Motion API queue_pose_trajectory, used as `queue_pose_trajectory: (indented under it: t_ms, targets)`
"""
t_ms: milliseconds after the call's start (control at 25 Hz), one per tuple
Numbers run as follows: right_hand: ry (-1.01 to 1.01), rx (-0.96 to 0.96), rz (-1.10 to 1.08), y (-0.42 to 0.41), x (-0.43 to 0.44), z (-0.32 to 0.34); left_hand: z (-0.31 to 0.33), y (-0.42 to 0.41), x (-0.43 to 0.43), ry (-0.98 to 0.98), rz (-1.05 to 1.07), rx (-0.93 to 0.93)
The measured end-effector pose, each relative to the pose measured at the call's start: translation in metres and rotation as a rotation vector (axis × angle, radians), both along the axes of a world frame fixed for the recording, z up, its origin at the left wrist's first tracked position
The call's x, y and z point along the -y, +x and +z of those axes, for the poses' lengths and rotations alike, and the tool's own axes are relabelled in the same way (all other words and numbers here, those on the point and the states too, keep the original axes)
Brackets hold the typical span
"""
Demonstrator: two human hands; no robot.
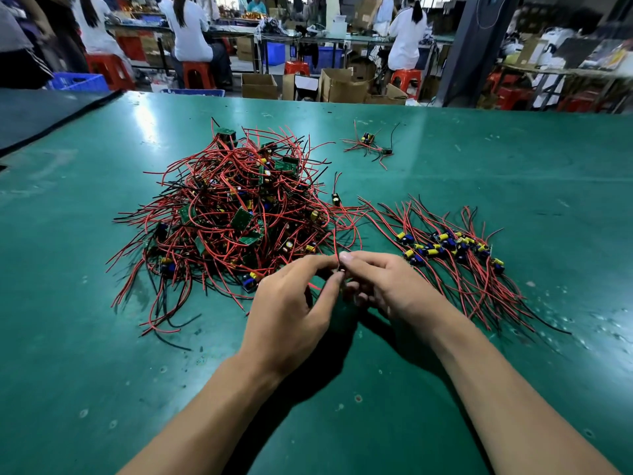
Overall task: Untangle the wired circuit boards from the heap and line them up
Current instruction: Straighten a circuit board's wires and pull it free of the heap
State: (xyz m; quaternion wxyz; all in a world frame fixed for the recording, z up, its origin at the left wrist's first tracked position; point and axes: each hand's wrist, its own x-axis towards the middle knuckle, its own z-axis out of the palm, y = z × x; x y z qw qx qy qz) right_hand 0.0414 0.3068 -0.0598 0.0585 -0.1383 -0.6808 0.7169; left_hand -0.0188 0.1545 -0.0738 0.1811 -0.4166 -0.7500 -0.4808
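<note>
Grip: left hand (291,303) and right hand (387,286) pinch one red lead (335,245), which has smooth plastic insulation with a slight sheen. Left of and beyond the grip: heap (233,214), same glossy red and black plastic-sheathed wire; its green boards look satin. Right of the grip: lined-up boards (452,248), capacitors in shiny yellow and blue plastic sleeves. Under the grip: table mat (102,371), green rubbery sheet, semi-gloss with glare patches, scuffed and pocked. Far beyond: cardboard boxes (342,85), matt brown; stools (198,75), glossy red plastic.

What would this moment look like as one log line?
left hand: pinches wire | right hand: pinches same wire | heap: tangled | row: laid out
</note>
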Motion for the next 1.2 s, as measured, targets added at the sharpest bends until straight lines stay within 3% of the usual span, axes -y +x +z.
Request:
queue_pose_trajectory:
  t_ms: [440, 640, 760, 840, 960, 1000, 1200]
  targets:
    - [-0.389, -0.103, 0.223, 0.016, -0.01, 0.02, 0.002, -0.001, 0.0, 0.15, 0.052, 0.16]
    - [-0.589, -0.138, 0.329, 0.02, -0.009, 0.027, 0.0, 0.005, -0.002, 0.112, -0.113, 0.359]
    - [-0.689, -0.119, 0.27, 0.016, -0.01, 0.029, 0.003, 0.011, -0.004, 0.089, -0.233, 0.515]
    - [-0.626, -0.065, 0.14, 0.012, -0.009, 0.027, 0.007, 0.013, -0.006, 0.144, -0.314, 0.74]
    - [-0.382, -0.021, -0.037, 0.007, -0.006, 0.019, 0.016, 0.012, -0.011, 0.289, -0.444, 1.302]
    - [-0.305, -0.025, -0.084, 0.005, -0.004, 0.016, 0.019, 0.011, -0.012, 0.305, -0.47, 1.406]
    - [-0.053, -0.105, -0.259, -0.001, 0.0, 0.003, 0.015, 0.014, -0.011, 0.293, -0.638, 1.518]
